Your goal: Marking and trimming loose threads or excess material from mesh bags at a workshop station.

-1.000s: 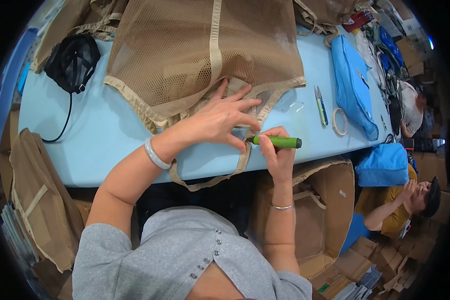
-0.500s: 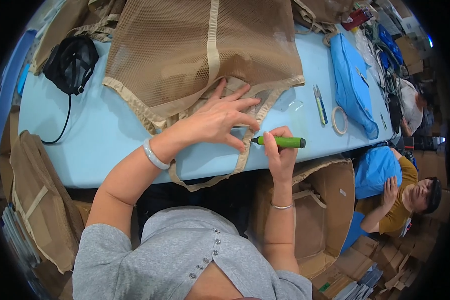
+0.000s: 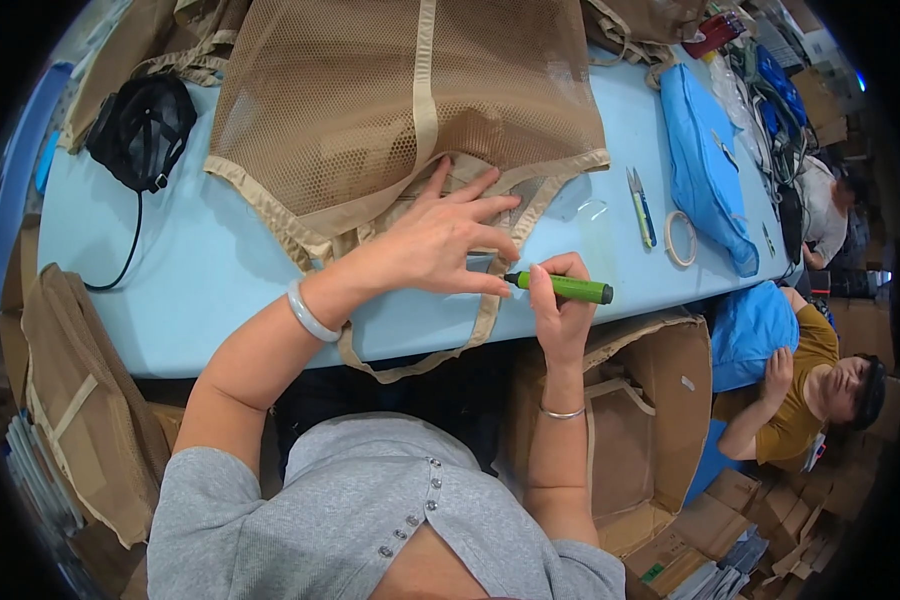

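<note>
A brown mesh bag (image 3: 330,110) with beige binding lies spread on the light blue table (image 3: 210,310). Its beige strap (image 3: 410,368) loops toward me and hangs over the near table edge. My left hand (image 3: 445,235) rests on the bag's near opening with its fingers spread, the thumb stretched out beside the strap. In my right hand (image 3: 562,310) I grip a green marker pen (image 3: 582,289), held level. The marker's dark tip points left, at the strap next to my left thumb; whether it touches the strap I cannot tell.
To the right lie thread snips (image 3: 641,208), a tape roll (image 3: 680,239) and a blue folded bag (image 3: 705,165). A black cap-like mesh item (image 3: 145,130) with a cord sits at left. Below the edge stands a cardboard box (image 3: 670,430). A co-worker (image 3: 820,390) holds a blue bag.
My left thumb has straightened and shifted right toward the marker tip. The marker and my right hand have barely moved. The bag stays in place.
</note>
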Demonstrator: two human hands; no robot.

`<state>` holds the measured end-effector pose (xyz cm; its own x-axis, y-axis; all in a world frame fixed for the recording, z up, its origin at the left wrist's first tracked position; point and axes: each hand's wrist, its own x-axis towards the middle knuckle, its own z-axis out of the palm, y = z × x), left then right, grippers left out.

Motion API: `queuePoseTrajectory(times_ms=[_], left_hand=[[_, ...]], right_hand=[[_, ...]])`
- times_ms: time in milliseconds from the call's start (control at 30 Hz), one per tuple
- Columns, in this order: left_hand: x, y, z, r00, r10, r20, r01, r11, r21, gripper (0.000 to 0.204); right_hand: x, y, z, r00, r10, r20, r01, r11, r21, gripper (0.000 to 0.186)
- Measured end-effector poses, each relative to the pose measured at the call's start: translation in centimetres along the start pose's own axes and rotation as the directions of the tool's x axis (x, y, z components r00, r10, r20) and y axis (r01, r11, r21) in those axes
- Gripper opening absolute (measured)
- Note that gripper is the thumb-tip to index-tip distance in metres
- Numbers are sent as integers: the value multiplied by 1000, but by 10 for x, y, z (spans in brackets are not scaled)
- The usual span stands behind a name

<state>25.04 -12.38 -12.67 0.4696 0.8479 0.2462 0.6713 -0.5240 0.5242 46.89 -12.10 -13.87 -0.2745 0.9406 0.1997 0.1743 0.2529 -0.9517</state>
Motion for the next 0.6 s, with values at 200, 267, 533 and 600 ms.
queuePoseTrajectory(times_ms=[200,267,533,600], left_hand=[[-1,3,1,1000,-13,10,13,1000,-9,53],[-1,2,0,1000,-9,11,9,1000,-17,54],[-1,1,2,1000,3,16,-3,1000,-22,57],[0,0,1,1000,4,15,-4,1000,-24,57]], right_hand=[[-1,-7,-3,999,-49,12,48,994,97,9],[-2,-8,-6,998,-51,37,48,996,71,10],[-8,-2,-10,995,-38,88,42,998,-44,15],[-8,-7,-12,994,-52,100,61,994,-88,16]])
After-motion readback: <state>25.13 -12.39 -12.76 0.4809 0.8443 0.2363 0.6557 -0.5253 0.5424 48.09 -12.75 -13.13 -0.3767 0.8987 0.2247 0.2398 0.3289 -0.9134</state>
